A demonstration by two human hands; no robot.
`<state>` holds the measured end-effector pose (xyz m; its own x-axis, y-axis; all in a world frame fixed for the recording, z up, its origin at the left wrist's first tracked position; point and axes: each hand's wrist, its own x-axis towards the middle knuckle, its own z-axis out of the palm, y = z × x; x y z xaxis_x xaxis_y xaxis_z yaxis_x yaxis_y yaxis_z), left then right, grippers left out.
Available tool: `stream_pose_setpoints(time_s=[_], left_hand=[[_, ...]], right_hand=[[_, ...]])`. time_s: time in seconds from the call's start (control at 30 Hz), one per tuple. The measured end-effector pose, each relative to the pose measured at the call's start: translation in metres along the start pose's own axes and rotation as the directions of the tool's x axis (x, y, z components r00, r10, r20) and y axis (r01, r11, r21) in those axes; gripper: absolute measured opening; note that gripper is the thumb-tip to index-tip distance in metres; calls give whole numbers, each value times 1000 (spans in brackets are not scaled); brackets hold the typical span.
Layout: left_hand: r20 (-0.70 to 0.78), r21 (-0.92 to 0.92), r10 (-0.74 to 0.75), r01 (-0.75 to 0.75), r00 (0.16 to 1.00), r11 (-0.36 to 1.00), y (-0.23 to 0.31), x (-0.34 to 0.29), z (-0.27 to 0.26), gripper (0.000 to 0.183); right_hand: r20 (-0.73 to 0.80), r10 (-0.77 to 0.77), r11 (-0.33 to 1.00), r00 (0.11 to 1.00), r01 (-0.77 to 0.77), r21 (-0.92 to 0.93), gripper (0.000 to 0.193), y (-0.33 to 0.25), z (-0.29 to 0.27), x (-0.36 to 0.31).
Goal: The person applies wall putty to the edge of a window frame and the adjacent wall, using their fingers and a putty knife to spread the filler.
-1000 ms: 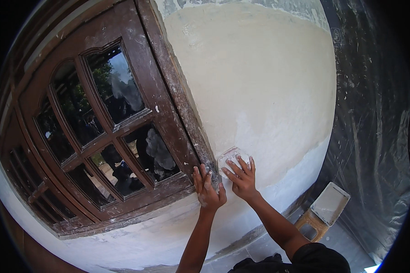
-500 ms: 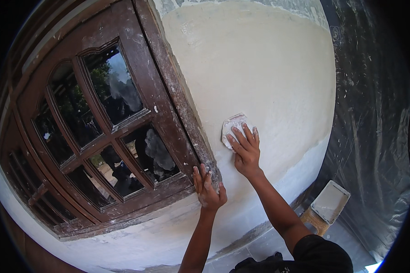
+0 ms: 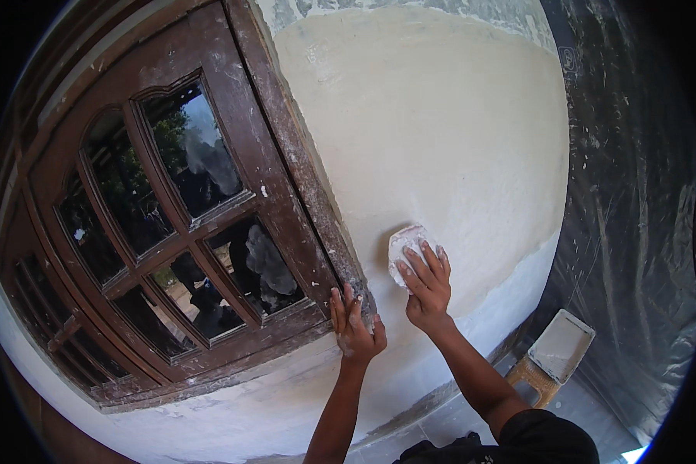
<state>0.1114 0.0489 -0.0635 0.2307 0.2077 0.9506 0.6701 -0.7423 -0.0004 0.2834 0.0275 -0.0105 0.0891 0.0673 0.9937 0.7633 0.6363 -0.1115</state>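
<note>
Against the cream wall (image 3: 441, 139), my right hand (image 3: 429, 290) presses a flat, rounded, white-coated pad (image 3: 404, 246). Its fingers lie over the pad's right side; the exact kind of pad cannot be told. My left hand (image 3: 356, 332) rests on the lower right corner of the brown wooden window frame (image 3: 317, 216), fingers stretched upward and thumb apart. White smears show on those fingers, and nothing is held in them.
Dark plastic sheeting (image 3: 619, 193) hangs along the right. A tray (image 3: 562, 346) with pale material stands on a tan stool (image 3: 535, 379) at lower right. Glass panes (image 3: 193, 147) fill the window, and a pale lower wall band (image 3: 286, 417) runs beneath it.
My right hand and the pad have slid down and slightly right along the wall. My left hand has stayed at the frame corner with hardly any movement.
</note>
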Motion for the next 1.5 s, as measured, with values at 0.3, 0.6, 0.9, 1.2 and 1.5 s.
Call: stream_pose_setpoints(time_s=[0.3,0.6,0.9,1.2,1.5], left_hand=[[-58,-5,9,-9,998,1000,-2,2,4,62],[-43,-28,11,-12,999,1000,-3,0,2,63],[-55,-44,8,-11,998,999,-5,-1,3,66],[-47,-35,30,-32,998,999,-5,-2,0,64],[-18,-40,15,-16,1000,999,-5,-5,3,56]], right_hand=[[116,40,999,993,-40,1,48,7,27,-51],[116,65,998,991,-67,17,44,-21,-6,-67],[134,-22,1000,991,23,-2,51,2,33,-53],[128,37,999,991,-38,6,43,-1,-25,-74],[70,-69,995,995,74,-69,49,49,15,26]])
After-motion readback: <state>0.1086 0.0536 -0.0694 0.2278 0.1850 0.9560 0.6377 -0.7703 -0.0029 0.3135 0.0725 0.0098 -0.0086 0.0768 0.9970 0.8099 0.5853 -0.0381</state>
